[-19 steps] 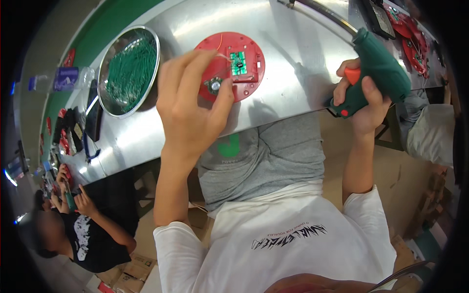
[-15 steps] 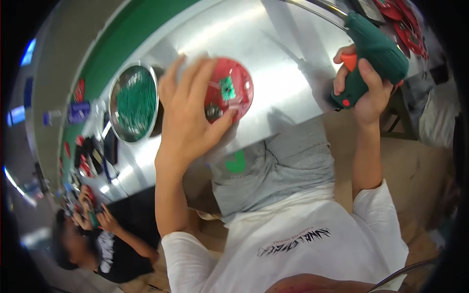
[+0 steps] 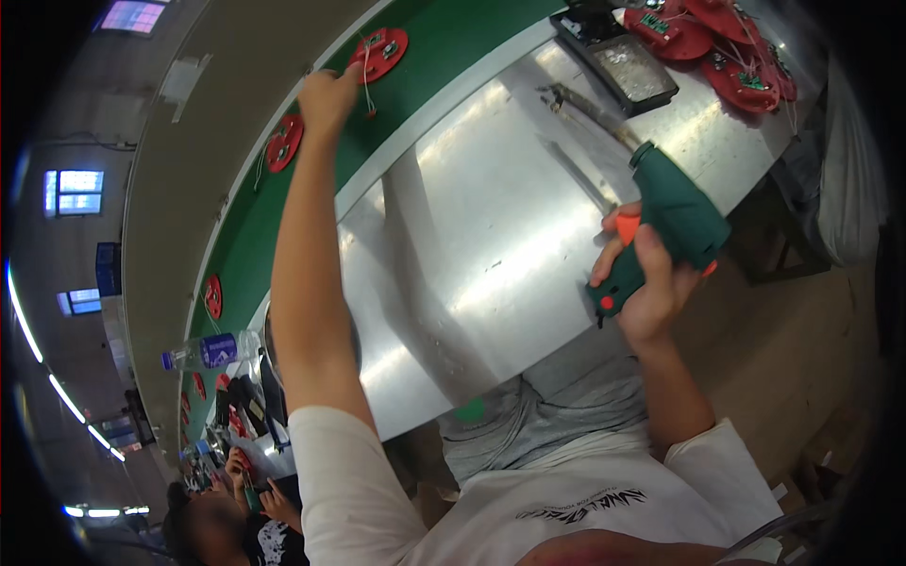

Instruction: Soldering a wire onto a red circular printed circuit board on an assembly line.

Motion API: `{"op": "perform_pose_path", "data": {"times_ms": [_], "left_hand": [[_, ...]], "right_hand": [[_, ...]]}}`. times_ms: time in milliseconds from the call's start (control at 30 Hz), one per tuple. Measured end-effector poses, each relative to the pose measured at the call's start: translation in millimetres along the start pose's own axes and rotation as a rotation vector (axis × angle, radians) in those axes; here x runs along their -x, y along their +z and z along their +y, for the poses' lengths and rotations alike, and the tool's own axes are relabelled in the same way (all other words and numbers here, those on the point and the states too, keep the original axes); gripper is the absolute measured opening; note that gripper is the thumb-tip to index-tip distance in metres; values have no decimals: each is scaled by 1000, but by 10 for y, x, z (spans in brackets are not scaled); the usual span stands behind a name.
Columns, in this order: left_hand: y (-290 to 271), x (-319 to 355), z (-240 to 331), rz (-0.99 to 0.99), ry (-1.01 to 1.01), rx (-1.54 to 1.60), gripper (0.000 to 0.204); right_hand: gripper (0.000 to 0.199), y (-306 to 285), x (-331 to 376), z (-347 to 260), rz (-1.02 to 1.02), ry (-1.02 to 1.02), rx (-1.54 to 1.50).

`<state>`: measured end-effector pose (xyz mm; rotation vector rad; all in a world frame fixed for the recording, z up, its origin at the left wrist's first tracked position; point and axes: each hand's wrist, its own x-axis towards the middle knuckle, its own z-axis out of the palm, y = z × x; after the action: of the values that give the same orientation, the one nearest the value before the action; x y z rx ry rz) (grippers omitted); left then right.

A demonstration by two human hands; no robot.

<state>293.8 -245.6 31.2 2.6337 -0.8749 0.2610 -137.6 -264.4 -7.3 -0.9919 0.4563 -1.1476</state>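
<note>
My left hand (image 3: 330,98) reaches far out to the green strip at the back, its fingers closed at the near-left rim of a red round disc (image 3: 382,54). The disc carries a small green circuit board and trailing thin wires. In my right hand (image 3: 649,283), above the front of the metal table, is a dark green soldering gun (image 3: 681,209) with an orange trigger. Two fingers lie on or beside the trigger. The long metal tip (image 3: 590,115) points away to the far left, above the table and touching nothing.
The green strip (image 3: 241,222) holds more red discs (image 3: 283,143). At the far right are a black tray (image 3: 630,71) and a pile of red discs (image 3: 746,80). A plastic bottle (image 3: 215,351) lies at left; another person (image 3: 231,519) works beyond it. My left arm mostly hides a bowl.
My left hand has gone from the near table to the green strip, and the red disc is now there. The soldering gun has shifted left and nearer in the picture; the view has turned.
</note>
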Motion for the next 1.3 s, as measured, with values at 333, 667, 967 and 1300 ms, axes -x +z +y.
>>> {"op": "perform_pose_path", "data": {"times_ms": [333, 667, 967, 1300], "left_hand": [[479, -408, 113, 46, -183, 486, 32], [-769, 1394, -19, -15, 110, 926, 26], [-930, 3204, -242, -151, 149, 574, 17], [-1509, 3393, -893, 312, 22, 80, 17]], "right_hand": [[26, 14, -31, -102, 68, 117, 5], [23, 69, -39, -26, 10, 57, 6], [25, 35, -31, 91, -94, 55, 34], [25, -11, -82, 56, -114, 81, 119]]}}
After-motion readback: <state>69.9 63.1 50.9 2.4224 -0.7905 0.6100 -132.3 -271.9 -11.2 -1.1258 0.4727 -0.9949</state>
